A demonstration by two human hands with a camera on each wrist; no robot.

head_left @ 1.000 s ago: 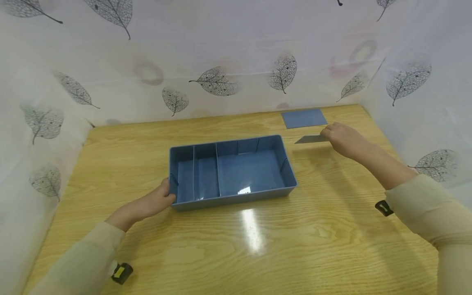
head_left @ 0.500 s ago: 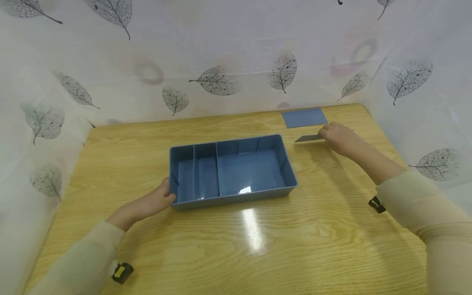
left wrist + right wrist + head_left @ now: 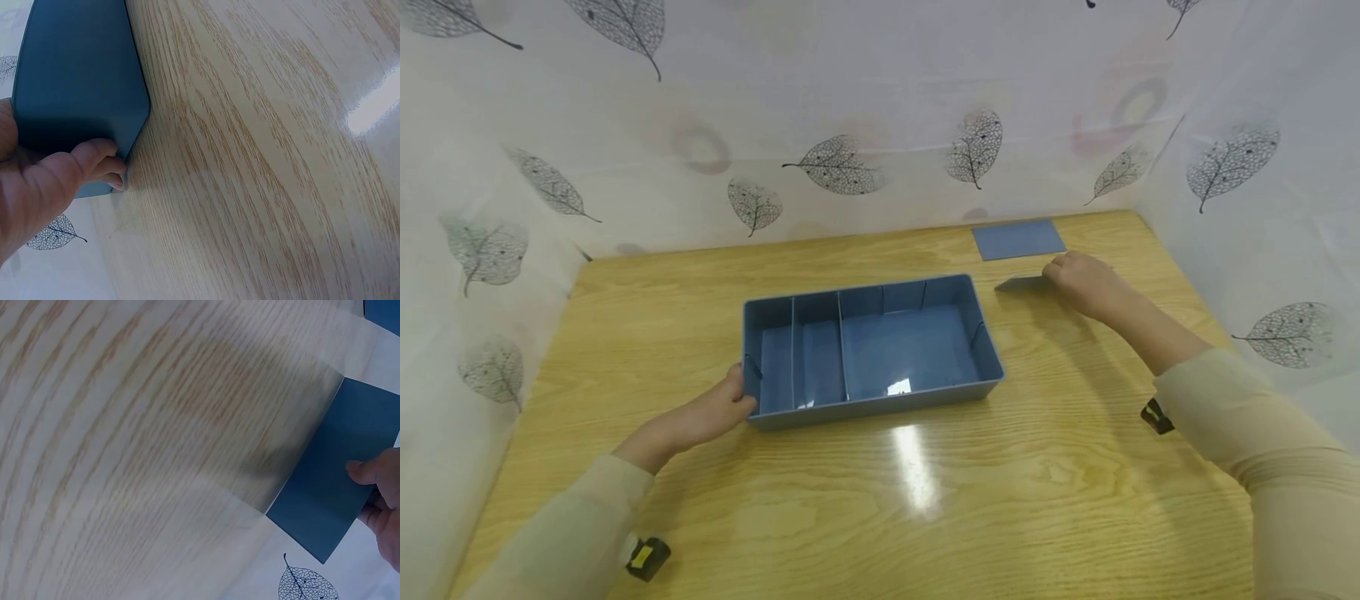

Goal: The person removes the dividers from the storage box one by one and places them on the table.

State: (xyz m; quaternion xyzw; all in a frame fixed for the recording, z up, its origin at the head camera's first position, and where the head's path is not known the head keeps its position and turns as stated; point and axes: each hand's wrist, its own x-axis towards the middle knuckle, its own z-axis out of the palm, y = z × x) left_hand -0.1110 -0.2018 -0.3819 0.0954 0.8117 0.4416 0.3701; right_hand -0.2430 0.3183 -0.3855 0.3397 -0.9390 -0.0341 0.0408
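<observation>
A blue rectangular box (image 3: 880, 407) sits uprightly on the wooden table, two upright dividers splitting off narrow compartments at its left. My left hand (image 3: 711, 412) grips the box's left end wall near the front corner; some fingers are hidden inside. In the left wrist view, curled fingers wrap the box's rim (image 3: 115, 147). To the right of the box, my right hand (image 3: 1093, 287) pinches a flat blue divider panel (image 3: 337, 469) by one edge. That panel is tilted, its far edge at or just above the tabletop. Behind it a second blue panel (image 3: 1018, 240) lies flat.
The wooden tabletop (image 3: 1037, 500) ends at a pale backdrop (image 3: 850, 83) printed with leaves, which rises at the back and both sides. Dark wrist devices (image 3: 647, 558) hang below both sleeves.
My right hand has moved slightly left and the panel it holds now lies lower, nearer the table. The left hand and the box have stayed in place.
</observation>
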